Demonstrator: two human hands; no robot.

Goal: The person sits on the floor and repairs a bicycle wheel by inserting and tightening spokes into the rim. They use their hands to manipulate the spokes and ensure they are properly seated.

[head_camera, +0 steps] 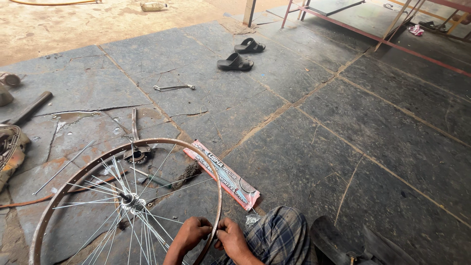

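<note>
A bicycle wheel rim [162, 143] with thin metal spokes running to a central hub [131, 200] lies in front of me on the stone floor. My left hand [192, 231] and my right hand [230, 235] are both closed on the rim's near edge at the lower right, fingers pinching close together where a spoke meets the rim. A long red and white packet [223, 174] lies just beyond the rim. My knee in checked cloth [279, 235] is beside my right hand.
A spanner [174, 87] lies further out on the slabs, with a pair of dark sandals [242, 55] beyond it. A screwdriver [152, 177] and a small sprocket [137, 155] lie inside the rim. Loose spokes [64, 167] are at left. A red metal frame [378, 39] stands far right.
</note>
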